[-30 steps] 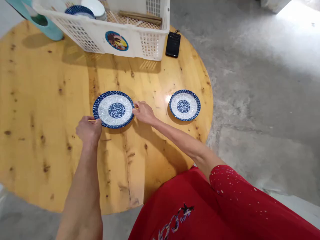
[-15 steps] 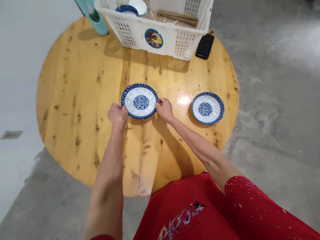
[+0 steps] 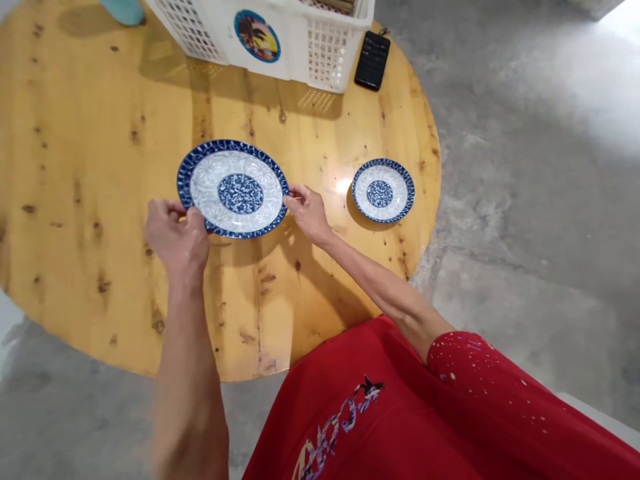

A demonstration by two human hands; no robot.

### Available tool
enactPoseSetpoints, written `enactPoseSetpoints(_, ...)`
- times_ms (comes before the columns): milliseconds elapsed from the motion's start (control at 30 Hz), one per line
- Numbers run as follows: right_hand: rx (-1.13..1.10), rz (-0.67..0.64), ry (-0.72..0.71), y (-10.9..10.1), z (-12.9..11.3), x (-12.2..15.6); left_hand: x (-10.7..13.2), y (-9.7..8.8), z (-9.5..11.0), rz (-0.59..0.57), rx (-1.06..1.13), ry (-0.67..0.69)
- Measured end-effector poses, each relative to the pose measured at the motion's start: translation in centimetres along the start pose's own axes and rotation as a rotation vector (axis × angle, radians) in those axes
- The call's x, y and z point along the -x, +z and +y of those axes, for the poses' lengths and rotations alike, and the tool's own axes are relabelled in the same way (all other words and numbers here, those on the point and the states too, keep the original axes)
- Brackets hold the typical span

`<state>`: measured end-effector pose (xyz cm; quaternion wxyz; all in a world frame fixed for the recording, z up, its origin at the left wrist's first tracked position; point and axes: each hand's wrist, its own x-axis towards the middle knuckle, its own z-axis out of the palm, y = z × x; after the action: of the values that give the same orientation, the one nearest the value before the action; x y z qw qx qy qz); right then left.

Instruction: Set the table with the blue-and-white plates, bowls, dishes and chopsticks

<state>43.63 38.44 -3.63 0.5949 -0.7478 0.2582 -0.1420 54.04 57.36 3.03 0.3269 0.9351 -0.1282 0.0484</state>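
Note:
A blue-and-white patterned plate point(image 3: 233, 189) hangs a little above the round wooden table point(image 3: 100, 167), its shadow falling just below it. My left hand point(image 3: 176, 237) pinches its near left rim with curled fingers. My right hand point(image 3: 309, 213) grips the right rim, fingers closed on the edge. A second, smaller-looking plate point(image 3: 383, 190) of the same pattern lies flat on the table to the right, apart from both hands.
A white plastic basket point(image 3: 280, 40) with a round sticker stands at the table's far side. A black device point(image 3: 373, 60) lies beside it on the right. A teal object point(image 3: 123, 10) shows at the top left. Grey concrete floor surrounds the table.
The plate held by both hands has risen off the table and looks larger. The camera view has shifted closer and to the right.

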Motion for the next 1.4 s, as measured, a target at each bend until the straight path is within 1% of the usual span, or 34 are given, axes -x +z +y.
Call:
enactPoseSetpoints(100,-0.019,0.028,0.070,-1.5,-0.7,4.3,4.8,-1.3,-0.5,-0.008,0.174,-0.028)
enactPoseSetpoints(167,0.022,-0.001,0.090,-2.4,-0.5,7.9,8.5,-1.9,-1.1,-0.054,0.249,-0.092)
enactPoseSetpoints(267,0.103,-0.056,0.111,-3.5,0.4,13.4,13.8,-2.4,-2.3,-0.147,0.299,-0.205)
enactPoseSetpoints(333,0.115,-0.088,0.140,-3.9,1.4,16.5,16.8,-2.5,-3.1,-0.197,0.333,-0.273)
enactPoseSetpoints(433,0.087,-0.126,0.185,-4.3,2.8,20.1,20.1,-2.3,-4.3,-0.250,0.391,-0.351)
enactPoseSetpoints(500,0.069,-0.148,0.211,-4.3,3.5,21.6,21.7,-2.0,-5.4,-0.262,0.421,-0.389)
enactPoseSetpoints(567,0.054,-0.166,0.227,-4.1,4.0,22.4,22.8,-1.7,-6.4,-0.259,0.451,-0.417)
enactPoseSetpoints(700,0.069,-0.169,0.226,-3.4,4.3,23.0,23.8,-1.4,-7.8,-0.241,0.461,-0.436)
enactPoseSetpoints(833,0.133,-0.151,0.226,-2.8,4.6,23.0,23.7,-1.5,-7.8,-0.244,0.424,-0.437)
enactPoseSetpoints(1133,0.148,-0.094,0.221,-2.6,5.5,22.8,22.9,-0.6,-7.5,-0.249,0.402,-0.400)
enactPoseSetpoints(1233,0.162,-0.077,0.247,-2.4,5.7,22.8,22.4,-0.6,-7.2,-0.251,0.380,-0.351)
enactPoseSetpoints(1400,0.139,-0.014,0.238,-1.7,5.7,22.3,20.9,-0.5,-7.5,-0.257,0.360,-0.276)
